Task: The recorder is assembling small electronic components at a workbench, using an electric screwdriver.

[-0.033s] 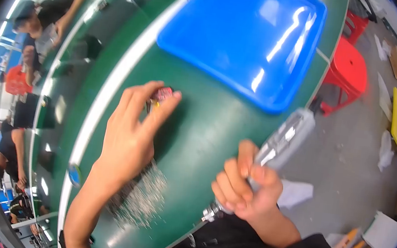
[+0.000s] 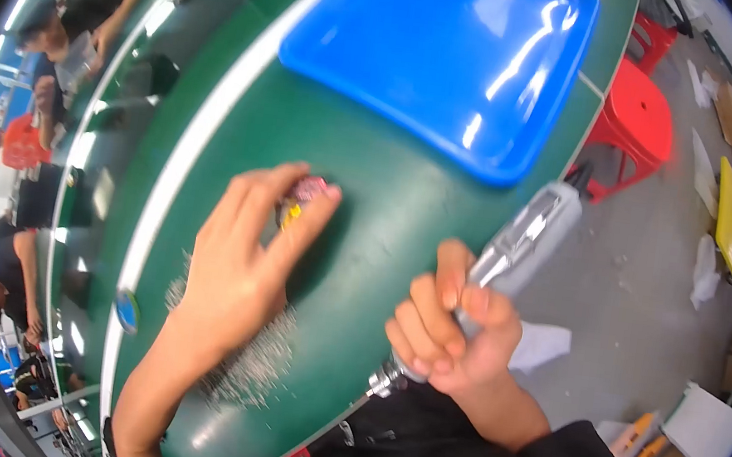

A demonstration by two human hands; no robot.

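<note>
My left hand [image 2: 239, 254] is over the green tabletop [image 2: 369, 202], thumb and fingers closed on a small part with pink-red and yellow on it [image 2: 293, 210]. Much of that part is hidden by the fingers. Below the left hand and wrist lies a loose pile of small, thin silvery pieces, likely screws or pins [image 2: 253, 365]. My right hand [image 2: 454, 331] is wrapped round a grey electric screwdriver [image 2: 535, 226]. Its metal tip points down and left, at the table's near edge; a dark cord leaves the other end.
A shiny blue tray [image 2: 397, 127] lies farther along the table. A small round blue-rimmed object [image 2: 127, 312] sits by the white strip at left. Red stools [image 2: 640, 116] stand on the floor at right, with cardboard and a yellow panel beyond. People work at far left.
The tray and table have shifted slightly up and left in the picture. My left hand, with the small part, sits a little lower and to the right. Both grips are unchanged.
</note>
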